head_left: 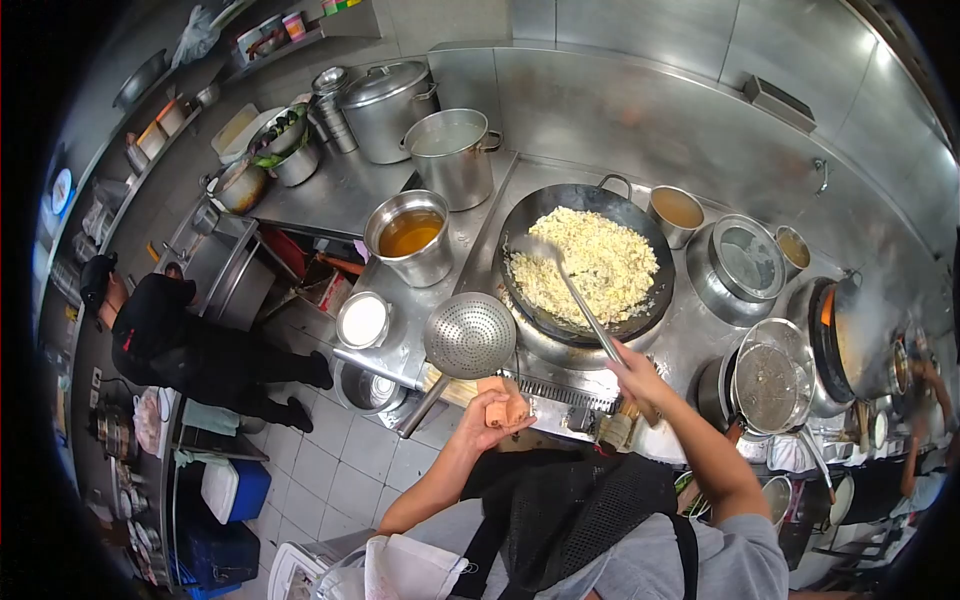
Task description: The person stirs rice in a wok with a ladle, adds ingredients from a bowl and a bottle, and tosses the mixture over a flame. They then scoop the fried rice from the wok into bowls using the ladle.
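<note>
My right hand (637, 374) is wrapped around the long handle of a metal ladle (590, 308). The ladle's blurred head lies in the yellow-and-white crumbly food, which looks like egg fried rice (605, 265), at the left side of a large black wok (655, 235). In my left hand (482, 425) is a folded orange cloth (508, 402), held by the counter's front edge below the wok. A perforated strainer (470, 335) rests left of the wok, its handle slanting down just left of my left hand.
Left of the wok stand a pot of amber liquid (410, 235), a tall pot (447, 145) and a white-filled bowl (365, 320). On the right are a lidded pot (745, 258), a mesh strainer (773, 375) and a steaming wok (850, 335). A person in black (180, 335) stands left.
</note>
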Demonstrator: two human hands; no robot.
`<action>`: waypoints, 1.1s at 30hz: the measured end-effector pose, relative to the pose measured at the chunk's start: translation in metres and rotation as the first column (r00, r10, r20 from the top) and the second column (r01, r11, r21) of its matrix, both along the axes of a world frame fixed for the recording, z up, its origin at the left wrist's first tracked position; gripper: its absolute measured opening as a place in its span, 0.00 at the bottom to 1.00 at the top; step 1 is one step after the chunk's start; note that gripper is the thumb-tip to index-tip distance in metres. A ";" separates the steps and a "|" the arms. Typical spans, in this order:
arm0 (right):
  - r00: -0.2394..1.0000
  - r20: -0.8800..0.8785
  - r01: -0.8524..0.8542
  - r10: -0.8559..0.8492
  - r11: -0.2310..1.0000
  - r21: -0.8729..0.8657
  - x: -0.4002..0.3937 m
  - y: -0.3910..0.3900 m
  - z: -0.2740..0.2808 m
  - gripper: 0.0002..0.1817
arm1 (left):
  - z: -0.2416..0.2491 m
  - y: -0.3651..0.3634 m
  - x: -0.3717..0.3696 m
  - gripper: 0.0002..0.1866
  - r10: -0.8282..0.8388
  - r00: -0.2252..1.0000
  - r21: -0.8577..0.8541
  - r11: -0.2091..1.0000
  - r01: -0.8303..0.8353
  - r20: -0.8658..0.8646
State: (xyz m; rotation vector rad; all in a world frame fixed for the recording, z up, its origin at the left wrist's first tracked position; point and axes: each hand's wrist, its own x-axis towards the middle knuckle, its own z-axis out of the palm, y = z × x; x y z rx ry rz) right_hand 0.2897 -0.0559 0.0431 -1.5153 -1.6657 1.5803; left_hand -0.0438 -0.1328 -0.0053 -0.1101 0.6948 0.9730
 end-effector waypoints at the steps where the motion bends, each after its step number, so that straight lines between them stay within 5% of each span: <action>1: 0.994 0.098 -0.051 0.039 0.991 0.123 0.030 -0.021 -0.003 0.33 | 0.003 0.002 0.000 0.18 -0.007 1.000 0.002 1.000 0.007 -0.010; 3: 0.958 0.277 -0.135 0.073 0.967 0.214 0.104 -0.054 -0.003 0.32 | 0.009 0.011 0.000 0.19 0.001 1.000 -0.015 1.000 -0.001 -0.024; 4: 0.921 0.390 -0.210 0.022 0.868 0.449 0.144 -0.067 -0.017 0.33 | 0.003 0.021 -0.002 0.21 -0.016 1.000 -0.001 1.000 0.016 -0.013; 5: 0.847 0.532 -0.070 -0.018 0.987 0.145 0.139 -0.081 0.050 0.32 | 0.007 0.032 0.001 0.21 -0.021 1.000 0.002 1.000 0.021 -0.013; 6: 0.754 0.646 -0.110 -0.117 0.947 0.301 0.148 -0.093 0.062 0.32 | 0.015 0.046 0.005 0.21 -0.052 0.997 -0.016 0.999 0.051 -0.051; 9: 0.669 0.677 0.003 -0.306 0.912 0.409 0.142 -0.116 0.044 0.31 | 0.015 0.097 0.018 0.21 -0.176 0.980 -0.006 0.984 0.176 -0.089; 13: 0.881 0.192 0.242 -0.432 0.761 0.602 0.086 -0.148 -0.018 0.30 | 0.039 0.141 0.043 0.22 -0.327 0.913 0.027 0.939 0.343 -0.243; 15: 0.889 -0.003 0.454 -0.459 0.879 0.146 0.038 -0.168 0.009 0.32 | 0.016 0.163 0.052 0.21 -0.369 0.914 -0.008 0.928 0.373 -0.170; 17: 0.877 -0.188 0.456 -0.442 0.889 0.042 -0.005 -0.178 0.036 0.34 | -0.030 0.189 0.061 0.20 -0.426 0.898 -0.051 0.905 0.423 -0.111; 19: 0.901 -0.087 0.424 -0.426 0.905 -0.035 -0.017 -0.190 0.031 0.33 | -0.085 0.189 0.068 0.10 -0.239 0.965 0.119 0.961 0.251 -0.106; 21: 0.951 -0.100 0.310 -0.294 0.911 0.270 -0.019 -0.213 0.006 0.33 | -0.047 0.132 0.062 0.08 -0.134 0.986 0.167 0.975 0.149 -0.097; 22: 0.901 -0.373 0.246 -0.222 0.969 0.017 -0.020 -0.243 0.067 0.34 | 0.001 0.096 0.052 0.07 -0.235 0.968 0.203 0.947 0.249 -0.091; 23: 0.901 -0.368 0.261 -0.231 0.965 0.034 -0.020 -0.235 0.078 0.34 | 0.030 0.067 0.034 0.06 -0.297 0.951 0.226 0.924 0.310 -0.088; 24: 0.915 -0.332 0.239 -0.229 0.971 -0.009 -0.025 -0.233 0.086 0.34 | 0.018 0.077 0.032 0.08 -0.223 0.940 0.224 0.933 0.283 -0.259; 25: 0.926 -0.300 0.218 -0.227 0.974 -0.065 -0.032 -0.233 0.090 0.35 | 0.003 0.099 0.039 0.07 -0.236 0.966 0.071 0.967 0.245 -0.109; 26: 0.990 0.075 0.121 -0.123 0.992 0.034 -0.020 -0.214 0.064 0.34 | -0.012 0.127 0.048 0.06 -0.238 0.964 0.131 0.959 0.253 -0.118; 27: 0.946 0.212 0.303 -0.245 0.900 -0.313 -0.042 -0.191 0.103 0.32 | -0.021 0.144 0.054 0.05 -0.242 0.961 0.196 0.944 0.265 -0.132; 28: 0.965 0.123 0.235 -0.230 0.972 -0.026 -0.037 -0.171 0.066 0.31 | -0.021 0.145 0.059 0.05 -0.223 0.954 0.230 0.936 0.267 -0.199; 29: 0.921 0.282 0.267 -0.269 0.963 0.045 -0.049 -0.151 0.068 0.31 | -0.036 0.137 0.053 0.05 -0.245 0.947 0.238 0.926 0.292 -0.208; 30: 0.890 0.299 0.196 -0.344 0.881 0.431 -0.037 -0.133 -0.006 0.31 | -0.066 0.114 0.045 0.07 -0.237 0.965 0.293 0.920 0.260 -0.113; 31: 0.857 0.311 0.248 -0.412 0.857 0.451 -0.043 -0.122 -0.022 0.31 | -0.092 0.084 0.039 0.08 -0.225 0.974 0.335 0.917 0.215 -0.010; 33: 0.840 0.365 0.290 -0.403 0.900 0.326 -0.067 -0.122 0.022 0.32 | -0.096 0.046 0.000 0.10 -0.343 0.895 0.239 0.879 0.413 -0.287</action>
